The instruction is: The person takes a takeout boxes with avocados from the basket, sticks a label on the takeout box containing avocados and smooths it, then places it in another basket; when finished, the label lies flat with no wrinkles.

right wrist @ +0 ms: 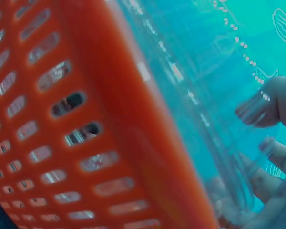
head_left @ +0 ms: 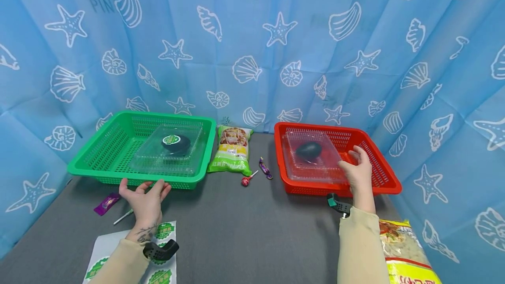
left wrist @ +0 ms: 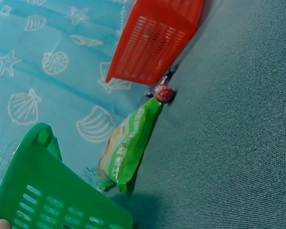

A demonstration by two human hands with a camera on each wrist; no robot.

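Note:
My left hand [head_left: 144, 200] is at the front wall of the green basket [head_left: 98, 173], fingers spread and fingertips right at its lower edge. Inside that basket lies a clear plastic box [head_left: 158, 163] with a dark, rounded item and a round green-and-white sticker [head_left: 171, 139]. My right hand [head_left: 359, 172] reaches over the front of the red basket [head_left: 378, 189], its thumb at the right edge of another clear plastic box [head_left: 300, 172]. This box holds a dark, egg-shaped item [head_left: 309, 149]. Through the plastic, some right fingers [right wrist: 264, 183] show in the right wrist view.
Between the baskets stand a green-and-white food bag [head_left: 232, 150], a red lollipop [head_left: 246, 181] and a purple-wrapped candy [head_left: 265, 168]. A purple packet [head_left: 107, 204] and a white stick [head_left: 123, 216] lie at left. Green stickers on a sheet [head_left: 103, 245] and a yellow-red bag [head_left: 408, 249] are nearer.

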